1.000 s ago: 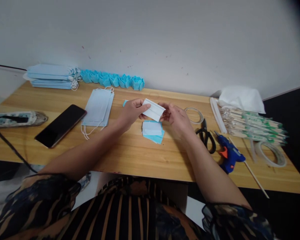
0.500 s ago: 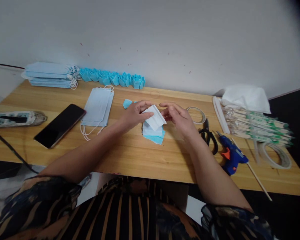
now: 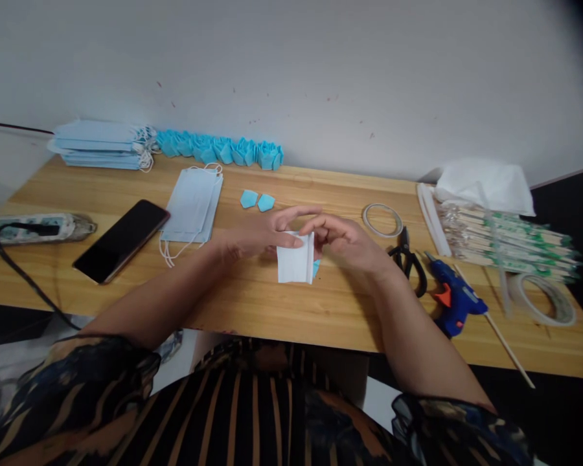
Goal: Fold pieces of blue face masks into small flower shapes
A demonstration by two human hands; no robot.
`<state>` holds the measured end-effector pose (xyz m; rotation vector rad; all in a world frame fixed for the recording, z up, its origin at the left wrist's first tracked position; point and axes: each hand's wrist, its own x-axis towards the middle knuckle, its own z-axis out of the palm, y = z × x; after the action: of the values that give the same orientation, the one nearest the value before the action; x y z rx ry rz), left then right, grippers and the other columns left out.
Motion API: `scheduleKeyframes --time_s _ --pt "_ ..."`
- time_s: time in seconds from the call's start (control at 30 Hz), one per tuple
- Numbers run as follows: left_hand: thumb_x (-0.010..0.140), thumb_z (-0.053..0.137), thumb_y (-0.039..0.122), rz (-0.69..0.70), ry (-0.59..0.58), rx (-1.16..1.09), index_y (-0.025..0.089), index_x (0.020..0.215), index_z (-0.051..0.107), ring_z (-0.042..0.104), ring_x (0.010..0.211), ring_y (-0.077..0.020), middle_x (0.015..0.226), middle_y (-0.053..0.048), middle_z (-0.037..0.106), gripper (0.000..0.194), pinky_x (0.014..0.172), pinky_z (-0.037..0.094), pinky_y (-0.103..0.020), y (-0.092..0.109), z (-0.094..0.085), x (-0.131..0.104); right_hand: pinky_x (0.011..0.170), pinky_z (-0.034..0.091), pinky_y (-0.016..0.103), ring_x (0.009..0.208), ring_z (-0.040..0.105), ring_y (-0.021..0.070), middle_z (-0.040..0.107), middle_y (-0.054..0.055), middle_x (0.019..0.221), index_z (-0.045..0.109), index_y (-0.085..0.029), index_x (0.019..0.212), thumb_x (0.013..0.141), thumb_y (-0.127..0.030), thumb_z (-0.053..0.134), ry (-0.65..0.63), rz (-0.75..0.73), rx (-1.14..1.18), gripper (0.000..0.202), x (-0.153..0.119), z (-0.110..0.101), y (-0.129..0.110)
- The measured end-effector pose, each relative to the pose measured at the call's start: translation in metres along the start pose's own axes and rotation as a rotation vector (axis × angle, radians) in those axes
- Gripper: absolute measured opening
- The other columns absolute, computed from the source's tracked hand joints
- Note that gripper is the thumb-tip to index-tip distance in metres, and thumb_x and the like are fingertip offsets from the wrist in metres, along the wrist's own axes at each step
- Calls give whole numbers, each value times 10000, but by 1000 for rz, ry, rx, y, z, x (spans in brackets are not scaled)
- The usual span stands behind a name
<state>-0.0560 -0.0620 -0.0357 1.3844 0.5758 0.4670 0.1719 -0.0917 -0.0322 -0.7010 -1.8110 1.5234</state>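
Lowered now, the white piece hangs pinched between left hand and right hand.

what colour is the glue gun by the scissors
Blue with an orange trigger: the glue gun shows best in the head view.

White mask piece, blue glue gun

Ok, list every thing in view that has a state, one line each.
left hand: pinching the white piece from its left.
right hand: pinching the same piece at its right edge.
white mask piece: folded, held just above the table.
phone: screen dark, lying flat.
scissors: closed, lying flat.
glue gun: lying on its side, untouched.
power strip: a black plug in it.
tape roll: lying flat.
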Motion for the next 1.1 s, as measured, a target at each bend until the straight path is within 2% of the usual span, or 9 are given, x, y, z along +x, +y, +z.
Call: scheduleKeyframes --time_s 0.1,0.17,0.27,0.4,0.57,0.67,0.77,0.93,1.1 --pt "703 865 423 8 94 2 207 1383 632 629 615 -162 825 -70 739 751 568 453 -277 -1 5 -2 633 534 308 673 612 141 705 33 947 747 -251 988 702 -649 861 -9 59 -32 503 0 1 -4" --pt "714 848 450 14 178 -17 200 1282 695 661 677 -198 814 -81 731 640 607 486 -304 -4 6 -1 648 552 319 677 620 143 721 31 980 759 -261 944 675 -595 900 41 93 -37 452 0 3 -5" --pt "819 712 606 -9 246 -130 168 1090 736 620 615 -198 678 -65 646 516 582 481 -322 -7 5 4 696 577 332 724 654 163 740 21 943 759 -276 971 635 -614 910 215 81 12 500 1 3 -5" --pt "906 484 756 -30 234 -337 181 865 671 491 479 -162 557 -20 510 606 540 454 -333 -10 2 10 814 587 357 933 707 210 767 41 1061 737 -281 1062 691 -556 879 428 22 -34 483 2 2 -2" --pt "894 619 636 55 291 -396 152 945 698 657 702 -190 815 -97 705 492 653 521 -325 -15 -2 13 931 557 427 912 731 206 777 27 1127 741 -288 1110 852 -311 708 505 25 -383 261 2 3 2" --pt "774 809 505 68 353 -370 118 969 730 703 788 -194 922 -127 760 441 737 554 -332 -17 -4 13 900 556 433 907 743 227 790 30 1063 733 -280 1087 876 -257 639 497 29 -535 233 3 3 3" --pt "664 901 413 78 437 -279 99 946 750 707 767 -175 921 -115 785 448 777 565 -335 -15 -5 12 822 549 398 880 741 233 794 30 994 716 -273 1033 882 -248 623 499 36 -607 179 6 1 -1" --pt "660 890 394 146 498 -151 114 1003 764 711 747 -155 858 -63 790 461 782 585 -323 -6 -3 7 711 496 329 767 682 189 770 22 894 718 -253 946 889 -320 655 460 47 -627 109 13 -7 -13" --pt "665 877 397 192 510 -140 118 1052 756 708 696 -151 847 -63 787 492 721 594 -310 -4 -2 7 672 483 306 664 589 141 694 -9 769 694 -223 850 818 -429 722 508 72 -381 210 24 -5 -7"
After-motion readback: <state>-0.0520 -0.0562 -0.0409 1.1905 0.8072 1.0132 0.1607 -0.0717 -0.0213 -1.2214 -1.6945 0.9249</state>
